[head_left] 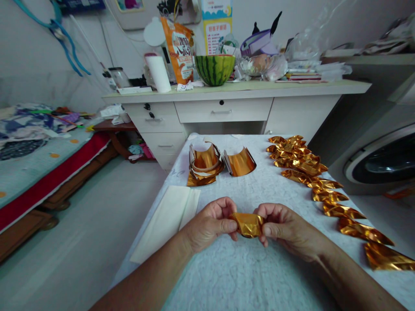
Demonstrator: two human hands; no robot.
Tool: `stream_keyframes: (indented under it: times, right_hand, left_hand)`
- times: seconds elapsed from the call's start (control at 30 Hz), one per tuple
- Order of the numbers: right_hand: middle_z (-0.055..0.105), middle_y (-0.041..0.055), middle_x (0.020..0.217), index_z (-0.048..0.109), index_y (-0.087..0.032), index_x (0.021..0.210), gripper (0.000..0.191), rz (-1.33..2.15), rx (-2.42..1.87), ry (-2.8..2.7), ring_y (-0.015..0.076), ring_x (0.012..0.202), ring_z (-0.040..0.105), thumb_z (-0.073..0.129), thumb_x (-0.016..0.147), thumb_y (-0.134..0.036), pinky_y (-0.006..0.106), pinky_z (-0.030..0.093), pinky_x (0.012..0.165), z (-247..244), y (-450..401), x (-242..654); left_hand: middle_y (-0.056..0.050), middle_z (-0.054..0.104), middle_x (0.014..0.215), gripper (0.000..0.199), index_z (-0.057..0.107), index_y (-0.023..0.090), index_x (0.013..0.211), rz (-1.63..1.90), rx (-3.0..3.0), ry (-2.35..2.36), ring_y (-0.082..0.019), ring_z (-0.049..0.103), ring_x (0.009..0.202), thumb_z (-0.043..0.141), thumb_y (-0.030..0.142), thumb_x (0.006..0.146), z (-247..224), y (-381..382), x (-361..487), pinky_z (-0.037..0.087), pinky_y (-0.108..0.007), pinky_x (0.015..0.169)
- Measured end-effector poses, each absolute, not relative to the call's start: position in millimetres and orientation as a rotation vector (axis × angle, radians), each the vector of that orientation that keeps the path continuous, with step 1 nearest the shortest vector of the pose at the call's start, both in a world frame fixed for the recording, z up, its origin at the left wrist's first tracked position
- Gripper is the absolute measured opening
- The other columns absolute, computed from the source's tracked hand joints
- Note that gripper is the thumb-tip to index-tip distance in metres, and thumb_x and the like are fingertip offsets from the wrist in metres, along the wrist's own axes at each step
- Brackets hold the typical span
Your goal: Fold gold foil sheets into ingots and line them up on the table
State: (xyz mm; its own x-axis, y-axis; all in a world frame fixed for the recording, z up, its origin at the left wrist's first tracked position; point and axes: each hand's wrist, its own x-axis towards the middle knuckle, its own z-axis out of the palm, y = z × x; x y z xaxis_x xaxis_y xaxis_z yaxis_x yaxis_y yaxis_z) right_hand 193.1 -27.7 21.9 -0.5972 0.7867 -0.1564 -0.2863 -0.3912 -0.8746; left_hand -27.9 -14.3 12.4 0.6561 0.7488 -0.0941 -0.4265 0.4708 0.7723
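Note:
A small gold foil piece (249, 224) is held between both hands above the cloth-covered table. My left hand (215, 221) pinches its left end, and my right hand (279, 224) pinches its right end. Beyond them lie curved gold foil sheets in a stack (205, 166), with another curved foil bundle (240, 162) just to the right. Several twisted gold foil pieces (343, 211) form a row along the table's right side. White folded paper (165, 218) lies on the left, partly behind my left forearm.
Behind the table, a white desk (246, 90) bears half a watermelon (214, 70), an orange pouch (179, 52) and a white roll (158, 73). A bed (48, 164) is at left; a washing machine (372, 142) stands at right.

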Motion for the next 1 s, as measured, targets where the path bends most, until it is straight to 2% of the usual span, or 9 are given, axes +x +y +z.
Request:
stream_keyframes:
  times: [0.1, 0.17, 0.37, 0.5, 1.0]
  right_hand:
    - [0.068, 0.0, 0.064, 0.066, -0.014, 0.079, 0.024, 2.032, -0.753, -1.123, 0.0069, 0.054, 0.058, 0.082, 0.072, -0.031, 0.018, 0.044, 0.054, 22.6, -27.2, 193.3]
    - [0.068, 0.0001, 0.064, 0.066, -0.014, 0.079, 0.024, 2.029, -0.756, -1.127, 0.007, 0.054, 0.058, 0.082, 0.073, -0.031, 0.018, 0.045, 0.054, 22.1, -27.1, 193.8]
    - [0.068, 0.0, 0.065, 0.065, -0.014, 0.08, 0.025, 2.019, -0.773, -1.138, 0.0072, 0.054, 0.058, 0.082, 0.073, -0.031, 0.018, 0.044, 0.054, 22.1, -27.7, 193.9]
    - [0.068, 0.0001, 0.064, 0.065, -0.014, 0.078, 0.025, 2.013, -0.79, -1.15, 0.0072, 0.054, 0.058, 0.082, 0.072, -0.031, 0.018, 0.044, 0.055, 23.9, -27.8, 193.3]
    - [0.068, -0.0009, 0.063, 0.065, -0.014, 0.077, 0.025, 2.032, -0.743, -1.119, 0.0067, 0.052, 0.057, 0.083, 0.071, -0.03, 0.017, 0.043, 0.053, 19.0, -29.3, 191.8]
  left_hand:
    - [-0.001, 0.065, 0.083, 0.045, 0.061, 0.019, 0.107, 0.729, 0.847, 0.433, -0.013, 0.063, 0.07, 0.084, 0.024, 0.068, 13.3, -14.2, -28.4, 0.054, -0.02, 0.056]
    - [-0.001, 0.064, 0.083, 0.049, 0.062, 0.019, 0.113, 0.72, 0.885, 0.436, -0.012, 0.063, 0.071, 0.083, 0.025, 0.069, 13.3, -14.2, -28.7, 0.053, -0.02, 0.058]
    - [-0.003, 0.067, 0.088, 0.044, 0.066, 0.018, 0.106, 0.699, 0.912, 0.468, -0.012, 0.063, 0.073, 0.085, 0.026, 0.067, 15.0, -14.4, -28.1, 0.053, -0.019, 0.06]
    - [-0.003, 0.068, 0.086, 0.043, 0.068, 0.016, 0.1, 0.7, 0.899, 0.49, -0.011, 0.062, 0.071, 0.087, 0.024, 0.063, 16.6, -15.4, -26.2, 0.052, -0.018, 0.059]
    - [-0.002, 0.068, 0.079, 0.035, 0.068, 0.014, 0.09, 0.732, 0.883, 0.521, -0.01, 0.061, 0.064, 0.087, 0.023, 0.062, 13.3, -16.0, -25.6, 0.05, -0.018, 0.056]
